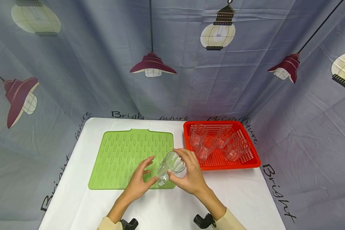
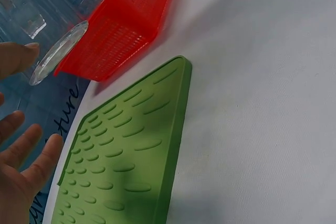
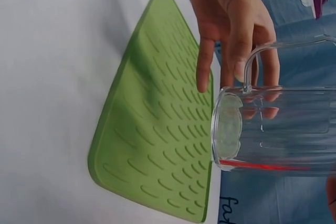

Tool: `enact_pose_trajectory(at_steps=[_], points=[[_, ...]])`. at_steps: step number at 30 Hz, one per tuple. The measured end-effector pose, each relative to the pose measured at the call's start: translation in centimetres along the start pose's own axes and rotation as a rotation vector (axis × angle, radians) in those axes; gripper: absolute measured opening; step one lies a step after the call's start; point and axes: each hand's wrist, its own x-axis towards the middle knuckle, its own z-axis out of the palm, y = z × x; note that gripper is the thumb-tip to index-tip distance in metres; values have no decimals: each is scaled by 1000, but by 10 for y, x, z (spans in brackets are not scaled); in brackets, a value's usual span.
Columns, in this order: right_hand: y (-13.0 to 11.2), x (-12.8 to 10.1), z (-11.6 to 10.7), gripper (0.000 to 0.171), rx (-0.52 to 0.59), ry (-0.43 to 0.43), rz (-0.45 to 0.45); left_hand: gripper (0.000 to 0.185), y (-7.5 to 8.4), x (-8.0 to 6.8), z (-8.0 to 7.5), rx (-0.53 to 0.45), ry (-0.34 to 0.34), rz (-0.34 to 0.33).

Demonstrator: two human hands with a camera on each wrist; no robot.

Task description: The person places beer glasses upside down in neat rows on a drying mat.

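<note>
A clear glass mug (image 1: 169,165) with a side handle (image 3: 294,44) is held tilted above the table by my right hand (image 1: 191,175), thumb and fingers gripping it near the rim. Its thick round base (image 3: 228,127) points toward the left hand. My left hand (image 1: 141,179) is spread beside the mug, thumb right at the handle and base, fingers apart and not wrapped round anything. In the left wrist view, the left hand (image 2: 26,166) shows loosely extended fingers below the mug's base (image 2: 60,53). Beneath both hands lies a green ridged drying mat (image 1: 126,159).
At the right, a red plastic basket (image 1: 222,167) holds several clear glass mugs (image 1: 237,148) lying on their sides. A white cloth (image 1: 241,198) covers the table. Grey-blue curtains (image 1: 178,95) with printed lamps hang behind and at the sides.
</note>
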Motion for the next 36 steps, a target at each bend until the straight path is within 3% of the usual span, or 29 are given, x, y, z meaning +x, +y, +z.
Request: enact_pose_trajectory(at_steps=[18,27,36], points=[[-2,2,3,80,39,-11,-18,92,2,1,5,26,-33,62],[-4,4,3,82,76,-28,-49,94,5,0,8,73,-29,9],[-4,5,3,84,107,-75,-52,97,5,-2,11,46,-18,-34]])
